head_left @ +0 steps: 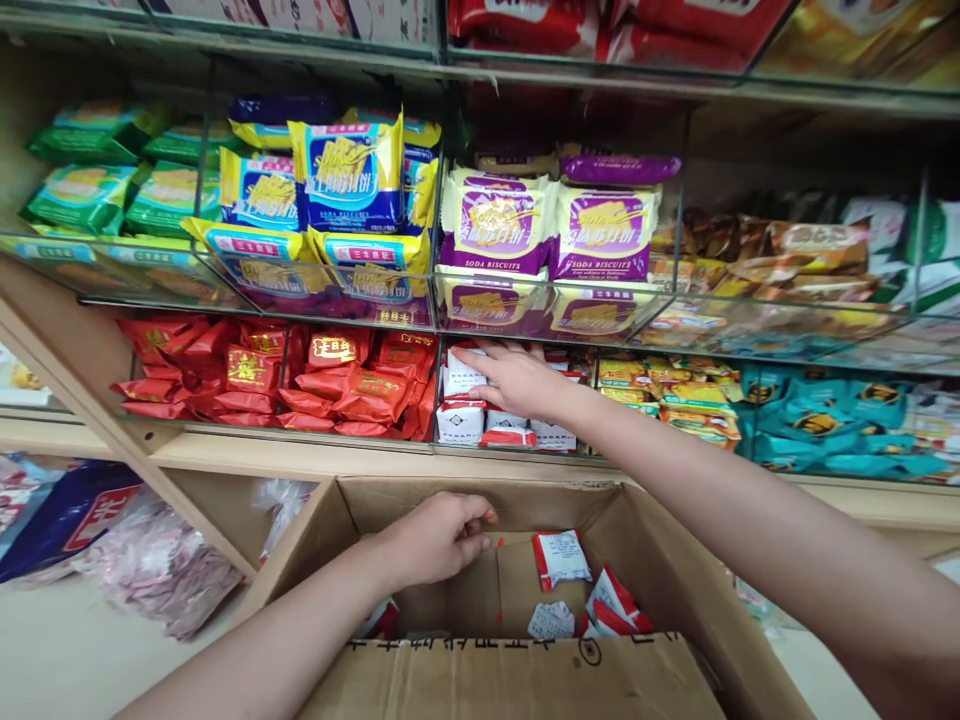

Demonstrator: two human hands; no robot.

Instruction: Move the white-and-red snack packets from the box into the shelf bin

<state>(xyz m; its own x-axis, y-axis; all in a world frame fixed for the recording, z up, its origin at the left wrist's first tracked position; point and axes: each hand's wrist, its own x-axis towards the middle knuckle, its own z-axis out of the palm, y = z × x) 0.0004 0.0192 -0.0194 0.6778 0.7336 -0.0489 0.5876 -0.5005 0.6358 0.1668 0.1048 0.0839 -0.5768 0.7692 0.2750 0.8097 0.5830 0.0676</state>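
My right hand (517, 382) reaches into a shelf compartment, its fingers stretched out over small white-and-red snack packets (461, 422). It rests on the upper packets and partly hides them. Over the open cardboard box (480, 685), my left hand (439, 537) hangs with loosely curled fingers, thumb apart from them, and nothing visible in it. Inside the box lie a white-and-red packet (562, 558) and several more of the same kind toward the right. Another one is partly hidden below my left wrist.
Red packets (360, 385) fill the bins left of my right hand; yellow packets (667, 395) and teal packets (840, 420) are to its right. Above, a clear shelf front (322, 285) holds back soda biscuits (495, 225). Pink-and-white wrappers (161, 560) lie at lower left.
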